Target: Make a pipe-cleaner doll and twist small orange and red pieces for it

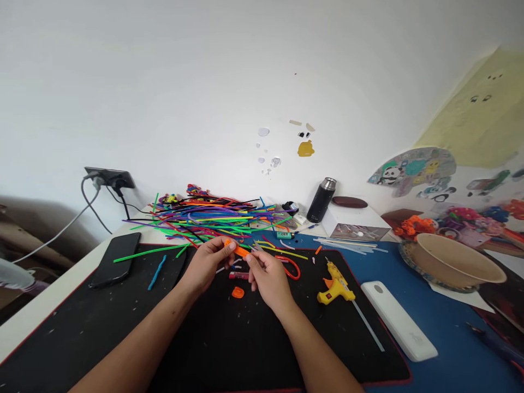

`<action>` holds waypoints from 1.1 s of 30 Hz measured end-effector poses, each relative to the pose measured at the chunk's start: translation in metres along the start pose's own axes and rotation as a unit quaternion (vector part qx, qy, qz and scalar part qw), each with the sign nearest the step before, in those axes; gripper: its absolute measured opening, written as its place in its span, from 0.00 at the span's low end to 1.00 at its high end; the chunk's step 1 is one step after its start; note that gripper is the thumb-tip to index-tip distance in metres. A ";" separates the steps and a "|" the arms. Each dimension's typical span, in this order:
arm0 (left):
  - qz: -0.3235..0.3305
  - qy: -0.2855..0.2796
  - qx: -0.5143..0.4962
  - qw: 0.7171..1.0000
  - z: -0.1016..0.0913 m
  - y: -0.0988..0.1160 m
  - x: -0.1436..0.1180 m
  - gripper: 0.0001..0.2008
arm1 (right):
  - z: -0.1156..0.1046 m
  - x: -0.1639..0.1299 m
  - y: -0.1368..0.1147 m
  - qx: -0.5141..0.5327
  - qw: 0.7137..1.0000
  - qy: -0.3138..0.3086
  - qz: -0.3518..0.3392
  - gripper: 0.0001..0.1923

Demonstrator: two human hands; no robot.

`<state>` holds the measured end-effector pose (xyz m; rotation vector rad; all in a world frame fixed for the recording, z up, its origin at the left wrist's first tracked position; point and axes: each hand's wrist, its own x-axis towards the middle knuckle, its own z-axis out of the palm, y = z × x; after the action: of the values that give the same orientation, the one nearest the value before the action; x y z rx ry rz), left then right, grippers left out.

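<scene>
White wall (184, 82) rises ahead of the left hand (210, 262) and the right hand (270, 275), and below it comes the surface (41, 308), pale at the far left of the hands. Black mat (245, 349) next, spreading right under both forearms. Just beyond the hands, look at that tangle: a big heap of fuzzy stems (213, 215) in green, purple, red, blue and more! Well out to the right sits a tan bowl (462, 262); nearer the right hand, a white slab-shaped device (399, 322). Off left of the left hand lies a dark phone (117, 259). Right of the right hand, there's the yellow glue gun (338, 286) on its side, while a black flask (322, 201) stands farther ahead on that side. Red-handled scissors (291, 267) peek out behind the right hand, partly hidden. Between left hand and phone, a twisted blue stem (157, 272). And here's the action: the hands are close together, fingers pinching an orange strip (242, 252) between them, with a little orange coil (238, 293) resting on the mat just below.
</scene>
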<state>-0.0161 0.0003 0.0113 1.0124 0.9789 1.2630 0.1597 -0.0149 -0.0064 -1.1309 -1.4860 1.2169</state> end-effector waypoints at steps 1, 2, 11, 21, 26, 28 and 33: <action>0.001 -0.007 0.002 1.000 0.000 -0.001 0.000 0.21 | 0.000 0.000 -0.001 0.016 1.000 0.004 0.001 0.17; 0.001 -0.016 0.007 1.000 0.000 -0.002 0.000 0.21 | 0.000 0.000 -0.002 0.027 1.000 0.007 0.002 0.17; -0.015 -0.072 -0.025 0.997 0.003 -0.004 -0.001 0.21 | -0.002 0.001 -0.006 0.029 0.999 0.014 0.009 0.18; -0.008 -0.033 -0.033 0.999 0.001 -0.002 0.000 0.19 | -0.001 -0.002 -0.009 0.027 1.000 0.001 0.015 0.19; -0.021 -0.022 -0.039 0.999 0.001 0.001 -0.002 0.19 | -0.001 -0.002 -0.008 0.020 1.000 -0.019 0.011 0.19; -0.024 -0.020 -0.035 0.999 0.001 0.001 -0.002 0.19 | -0.001 -0.001 -0.005 0.018 1.000 -0.014 0.009 0.19; -0.023 0.000 -0.050 0.998 0.002 0.002 0.000 0.17 | -0.001 -0.003 -0.002 -0.085 0.995 0.034 -0.045 0.19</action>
<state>-0.0148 -0.0001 0.0141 0.9071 0.9245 1.2605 0.1612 -0.0179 -0.0047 -1.1908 -1.5948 0.9959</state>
